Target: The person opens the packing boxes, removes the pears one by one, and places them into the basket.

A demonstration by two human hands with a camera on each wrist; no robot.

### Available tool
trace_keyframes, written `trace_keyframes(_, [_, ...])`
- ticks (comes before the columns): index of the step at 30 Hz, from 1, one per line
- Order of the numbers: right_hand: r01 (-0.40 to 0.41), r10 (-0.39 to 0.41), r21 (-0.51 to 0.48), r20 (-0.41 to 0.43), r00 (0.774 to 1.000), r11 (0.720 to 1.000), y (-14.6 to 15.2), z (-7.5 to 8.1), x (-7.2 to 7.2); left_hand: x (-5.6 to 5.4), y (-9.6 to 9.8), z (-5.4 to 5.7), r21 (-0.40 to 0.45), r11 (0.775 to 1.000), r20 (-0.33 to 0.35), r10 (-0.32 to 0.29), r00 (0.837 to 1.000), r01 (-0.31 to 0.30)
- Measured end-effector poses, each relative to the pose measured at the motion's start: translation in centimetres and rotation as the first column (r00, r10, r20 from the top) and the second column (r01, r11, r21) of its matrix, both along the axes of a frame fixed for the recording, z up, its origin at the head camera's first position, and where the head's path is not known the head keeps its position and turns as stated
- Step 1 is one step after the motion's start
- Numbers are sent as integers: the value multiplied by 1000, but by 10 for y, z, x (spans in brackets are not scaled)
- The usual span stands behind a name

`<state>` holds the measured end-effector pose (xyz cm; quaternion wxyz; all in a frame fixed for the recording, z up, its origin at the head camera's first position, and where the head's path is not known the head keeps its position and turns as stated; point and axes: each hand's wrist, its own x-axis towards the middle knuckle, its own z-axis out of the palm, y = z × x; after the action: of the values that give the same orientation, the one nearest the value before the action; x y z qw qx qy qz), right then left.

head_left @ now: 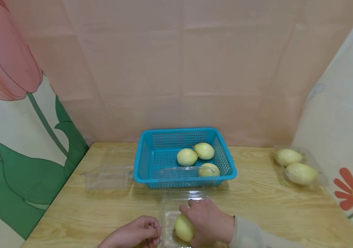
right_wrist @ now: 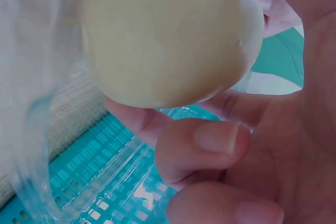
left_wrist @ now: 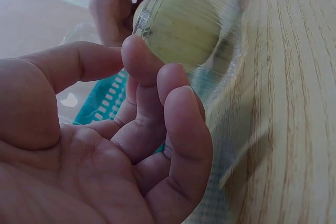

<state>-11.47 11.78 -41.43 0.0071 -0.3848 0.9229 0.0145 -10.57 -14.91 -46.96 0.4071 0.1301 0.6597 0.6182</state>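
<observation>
Head view: soft, even, moderate light is spread overall; white glare is caught along the hinge of the clear container point(head_left: 184, 195); fine detail is softened. Left wrist view: dimmer, with a greyish haze; a dark shadow is cast on the wooden table point(left_wrist: 294, 103). Right wrist view: dim, cool-toned; the pear point(right_wrist: 170, 38) is shaded along its underside; clear plastic at the left edge is blurred.
</observation>
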Motion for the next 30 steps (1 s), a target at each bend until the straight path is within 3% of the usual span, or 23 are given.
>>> trace_keyframes(18, [0, 4, -44, 74, 997, 999, 0, 6, 1, 3, 0, -3, 36, 999, -61, -3, 998, 5])
trace_keyframes(30, [1, 6, -76, 95, 995, 997, 2, 10, 1, 5, 3, 5, 30, 1000, -107, 13, 994, -10])
